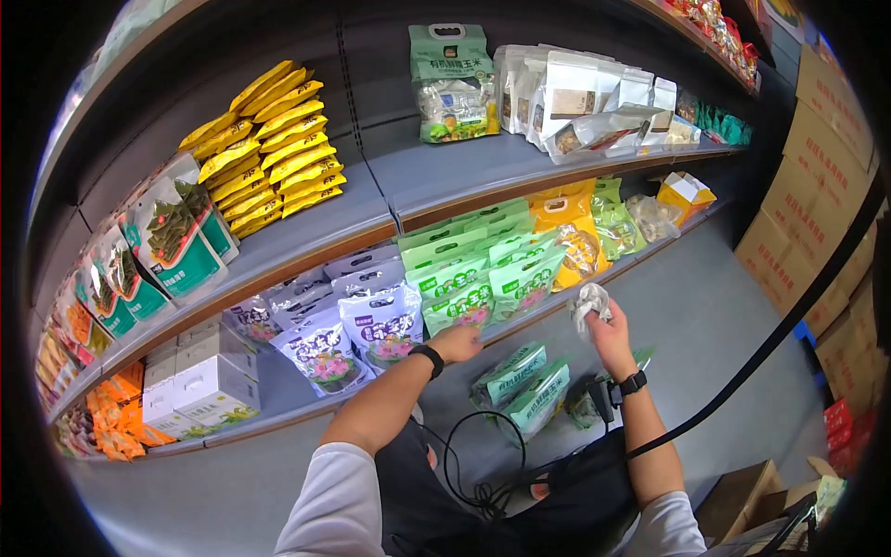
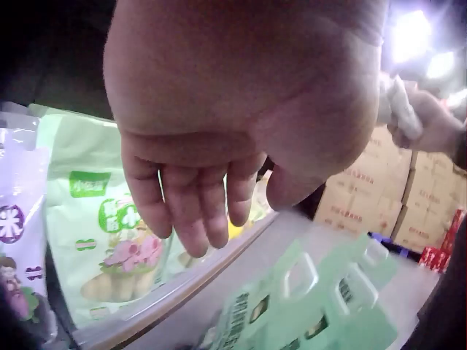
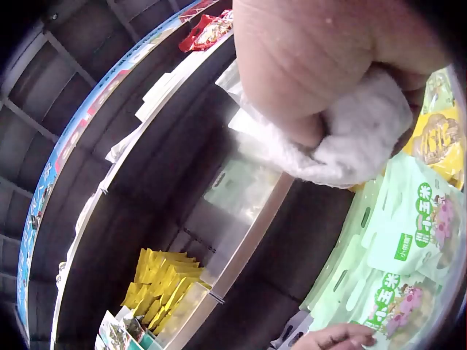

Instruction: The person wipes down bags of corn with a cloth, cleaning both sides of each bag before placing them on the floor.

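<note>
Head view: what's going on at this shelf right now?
A person stands at a store shelf stocked with snack bags. The right hand grips a crumpled white cloth, raised in front of the shelf edge. The left hand reaches with relaxed fingers to the light green bags on the middle shelf, at or just short of them. Two more green bags lie lower down, between the arms.

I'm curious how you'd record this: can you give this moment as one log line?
left hand: open, at green bags on shelf | right hand: grips white cloth | more green bags below
</note>
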The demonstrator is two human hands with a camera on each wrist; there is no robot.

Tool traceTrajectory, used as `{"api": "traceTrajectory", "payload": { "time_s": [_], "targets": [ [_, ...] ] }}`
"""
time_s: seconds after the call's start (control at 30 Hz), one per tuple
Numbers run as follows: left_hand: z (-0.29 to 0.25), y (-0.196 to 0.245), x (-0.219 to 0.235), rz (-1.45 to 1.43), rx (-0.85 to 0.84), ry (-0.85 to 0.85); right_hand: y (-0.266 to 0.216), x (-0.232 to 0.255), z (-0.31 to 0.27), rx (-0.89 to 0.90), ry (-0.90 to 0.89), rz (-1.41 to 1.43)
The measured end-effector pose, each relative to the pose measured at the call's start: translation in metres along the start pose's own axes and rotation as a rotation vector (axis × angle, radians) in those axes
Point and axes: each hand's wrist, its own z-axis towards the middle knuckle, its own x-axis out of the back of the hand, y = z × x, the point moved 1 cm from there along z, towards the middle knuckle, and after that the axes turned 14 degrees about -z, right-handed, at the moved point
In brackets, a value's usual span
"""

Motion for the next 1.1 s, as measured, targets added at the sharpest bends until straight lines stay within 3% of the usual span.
{"api": "traceTrajectory", "payload": {
  "time_s": [0.07,0.13,0.2,0.27,0.4,0.47,0.5,0.57,0.6,0.63,0.77,0.83,0.97,1.03,1.1],
  "targets": [
    [0.008,0.013,0.007,-0.03,-0.061,0.006,-0.003,0.002,0.0,0.034,0.053,-0.05],
    [0.017,0.045,0.024,-0.413,-0.283,0.115,-0.005,0.006,0.0,0.034,0.057,-0.061],
    [0.018,0.097,0.06,-0.571,-0.281,0.299,-0.001,0.008,-0.004,0.016,0.064,-0.069],
    [0.033,0.123,0.107,-1.066,-0.204,0.376,0.0,0.01,-0.002,0.014,0.051,-0.058],
    [0.065,0.18,0.206,-0.873,-0.258,0.594,-0.003,0.012,0.003,-0.039,0.075,-0.03],
    [0.091,0.193,0.257,-0.723,-0.178,0.674,0.01,0.013,0.004,-0.1,0.091,0.091],
    [0.115,0.179,0.29,-0.684,-0.119,0.615,0.023,0.015,0.002,-0.107,0.102,0.093],
    [0.151,0.166,0.331,-0.706,-0.085,0.912,0.047,0.028,0.003,-0.13,0.118,0.026],
    [0.189,0.124,0.364,-0.638,-0.139,0.974,0.047,0.035,-0.001,-0.155,0.152,-0.005],
    [0.196,0.119,0.37,-0.604,-0.153,1.072,0.055,0.043,-0.004,-0.185,0.181,-0.006],
    [0.223,0.089,0.381,-0.534,0.029,1.082,0.039,0.075,-0.015,-0.244,0.263,0.026],
    [0.217,0.097,0.376,-0.434,0.052,1.032,0.041,0.086,-0.015,-0.246,0.308,0.026],
    [0.294,-0.001,0.416,-0.656,0.06,0.997,0.044,0.098,-0.017,-0.247,0.339,-0.064],
    [0.274,0.026,0.406,-0.753,0.213,1.046,0.041,0.098,-0.017,-0.25,0.314,-0.114],
    [0.248,0.055,0.391,-0.657,0.223,1.018,0.03,0.096,-0.017,-0.261,0.306,-0.109]
  ]
}}
